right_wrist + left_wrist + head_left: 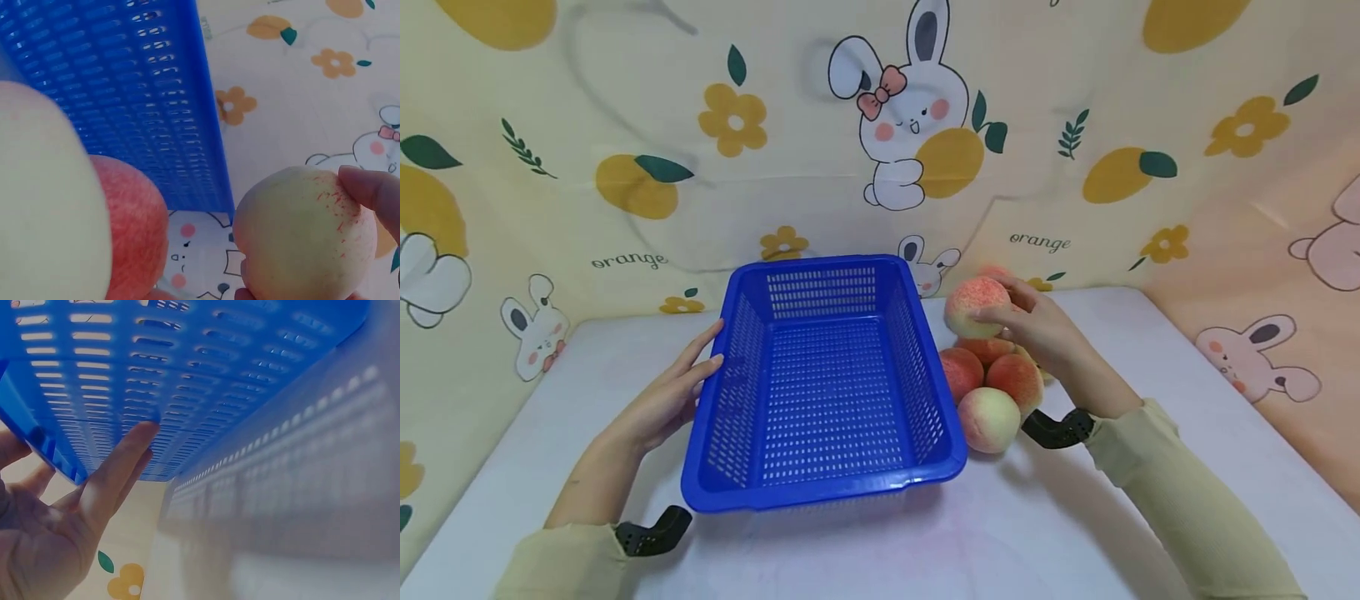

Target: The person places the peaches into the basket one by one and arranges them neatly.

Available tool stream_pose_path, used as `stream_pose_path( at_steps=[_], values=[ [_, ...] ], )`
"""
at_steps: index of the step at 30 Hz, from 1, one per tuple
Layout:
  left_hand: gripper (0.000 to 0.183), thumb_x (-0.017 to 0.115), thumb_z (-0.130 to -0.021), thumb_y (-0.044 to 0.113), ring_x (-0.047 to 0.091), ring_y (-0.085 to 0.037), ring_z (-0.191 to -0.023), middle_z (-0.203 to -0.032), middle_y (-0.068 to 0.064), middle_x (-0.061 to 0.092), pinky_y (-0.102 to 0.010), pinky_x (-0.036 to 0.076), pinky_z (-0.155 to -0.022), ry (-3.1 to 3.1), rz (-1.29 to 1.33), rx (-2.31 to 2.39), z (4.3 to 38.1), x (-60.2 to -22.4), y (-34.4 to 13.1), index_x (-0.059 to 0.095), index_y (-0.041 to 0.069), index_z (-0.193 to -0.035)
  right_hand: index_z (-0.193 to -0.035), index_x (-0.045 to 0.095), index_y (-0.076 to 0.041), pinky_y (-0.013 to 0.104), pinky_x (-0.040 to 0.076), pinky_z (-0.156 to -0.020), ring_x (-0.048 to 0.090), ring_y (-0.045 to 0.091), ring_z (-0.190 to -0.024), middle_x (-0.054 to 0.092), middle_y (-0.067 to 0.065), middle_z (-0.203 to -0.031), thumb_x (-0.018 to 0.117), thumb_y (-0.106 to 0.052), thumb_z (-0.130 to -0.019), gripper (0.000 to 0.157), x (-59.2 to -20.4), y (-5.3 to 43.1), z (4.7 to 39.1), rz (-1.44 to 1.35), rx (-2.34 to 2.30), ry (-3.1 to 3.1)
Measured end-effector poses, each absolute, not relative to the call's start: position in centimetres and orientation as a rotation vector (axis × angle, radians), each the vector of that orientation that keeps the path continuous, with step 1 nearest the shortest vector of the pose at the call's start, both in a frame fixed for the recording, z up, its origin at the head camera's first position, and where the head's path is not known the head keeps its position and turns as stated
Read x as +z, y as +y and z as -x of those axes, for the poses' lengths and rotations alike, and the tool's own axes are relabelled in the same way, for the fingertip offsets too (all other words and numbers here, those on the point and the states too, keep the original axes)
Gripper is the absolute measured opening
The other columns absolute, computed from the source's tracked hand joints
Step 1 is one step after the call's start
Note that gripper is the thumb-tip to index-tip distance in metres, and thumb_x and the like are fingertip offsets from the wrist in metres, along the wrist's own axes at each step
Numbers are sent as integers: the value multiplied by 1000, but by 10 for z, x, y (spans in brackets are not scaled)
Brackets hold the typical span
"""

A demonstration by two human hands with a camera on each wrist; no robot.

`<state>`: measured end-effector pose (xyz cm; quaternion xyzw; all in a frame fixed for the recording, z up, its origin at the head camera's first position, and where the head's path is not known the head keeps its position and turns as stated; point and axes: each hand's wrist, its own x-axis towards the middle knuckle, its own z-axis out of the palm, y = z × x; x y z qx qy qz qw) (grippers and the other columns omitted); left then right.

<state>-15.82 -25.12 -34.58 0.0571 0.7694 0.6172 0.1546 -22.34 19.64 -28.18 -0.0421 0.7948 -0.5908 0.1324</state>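
Note:
A blue plastic basket [831,396] with slotted walls stands in the middle of the head view, and nothing lies in it. My left hand [666,400] holds its left rim; in the left wrist view, fingers [119,469] lie against the outer wall while others reach the rim. Between the thumb and fingers of my right hand [1037,325] is a pale, red-flushed peach [977,307], also visible in the right wrist view [306,237]. Directly below it, several peaches [989,420] are heaped against the basket's right side, some partly hidden by others and by the hand.
The white tabletop [1157,400] extends on both sides of the basket. Behind it hangs a cream cloth [805,200] printed with rabbits and oranges, which continues along the right side. Black wrist mounts [655,533] sit at both sleeve cuffs.

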Motion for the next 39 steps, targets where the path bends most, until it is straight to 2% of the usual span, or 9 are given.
stream_pose_path(
  at_steps=[3,6,9,14,19,22,26,34,39],
  values=[
    [67,36,-103,41,36,-48,-133,-157,-23,8,-56,42,-100,2197,-170,1776,159,-346,-250,-6,33,-154,-152,24,-20,48,37,-108,40,25,-128,38,8,-143,68,-32,-89,78,-281,191,226,138,-1752,2271],
    [66,36,-103,41,53,-33,-122,-155,-25,17,-43,48,-94,2193,-159,1785,159,-346,-249,-6,33,-154,-144,35,-16,46,42,-103,45,21,-119,44,5,-132,68,-29,-89,66,-280,184,229,164,-1780,2260],
    [67,36,-103,42,57,-21,-113,-153,-25,21,-36,49,-89,2187,-148,1788,159,-347,-249,-6,33,-154,-137,41,-14,50,43,-102,46,21,-115,46,5,-127,69,-30,-88,59,-279,177,232,167,-1779,2275],
    [67,37,-103,42,56,-27,-118,-152,-25,23,-39,49,-91,2202,-151,1775,160,-347,-249,-6,34,-154,-142,38,-14,47,44,-102,48,23,-115,45,10,-131,71,-31,-87,66,-273,165,238,162,-1753,2301],
    [67,37,-103,42,55,-29,-119,-152,-25,23,-38,49,-91,2198,-146,1784,161,-345,-249,-5,35,-154,-144,39,-23,33,53,-86,51,23,-110,48,9,-132,73,-34,-84,69,-268,153,245,129,-1743,2326],
    [66,37,-103,41,57,-26,-115,-151,-26,24,-37,49,-89,2187,-152,1795,162,-344,-248,-4,35,-154,-142,42,-25,36,51,-89,52,23,-111,50,8,-132,73,-32,-85,65,-264,146,249,111,-1785,2297],
    [66,38,-103,41,60,-19,-108,-150,-27,26,-35,50,-87,2179,-152,1801,162,-343,-248,-4,34,-154,-141,44,-21,47,46,-101,50,25,-116,48,11,-133,71,-24,-87,60,-260,138,254,127,-1840,2246],
    [66,38,-103,42,63,-15,-100,-147,-28,29,-33,53,-82,2137,-108,1830,160,-344,-247,-4,36,-154,-141,43,-19,49,46,-100,48,28,-121,46,13,-135,73,-21,-85,64,-254,116,261,87,-1912,2173],
    [67,37,-102,43,63,-16,-101,-148,-26,25,-33,53,-83,2125,-86,1838,157,-344,-250,-5,37,-153,-141,43,-18,47,48,-99,48,27,-119,45,13,-136,75,-20,-83,66,-251,99,263,88,-1888,2176]
  ],
)
